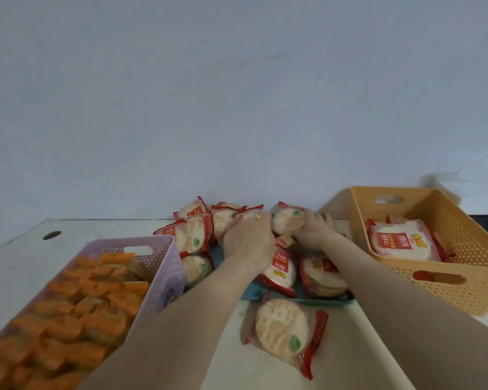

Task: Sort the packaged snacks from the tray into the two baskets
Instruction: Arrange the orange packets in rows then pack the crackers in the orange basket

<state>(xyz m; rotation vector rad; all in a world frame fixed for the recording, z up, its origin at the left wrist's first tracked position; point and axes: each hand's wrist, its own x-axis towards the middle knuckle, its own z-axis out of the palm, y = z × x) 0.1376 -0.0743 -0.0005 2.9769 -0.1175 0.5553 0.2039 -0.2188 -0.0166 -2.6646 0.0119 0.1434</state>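
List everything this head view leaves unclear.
Head view:
1. Left hand: fingertips hidden behind its own knuckles, so its grip is unclear.
2. Teal tray: mostly covered by snack packets and forearms.
3. Purple basket: near end cut off by the frame's bottom edge.
4. Packet print: blurred, unreadable.

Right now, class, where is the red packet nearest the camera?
In the head view, lower centre: the packet lies on the table just before the tray, right of the purple basket.
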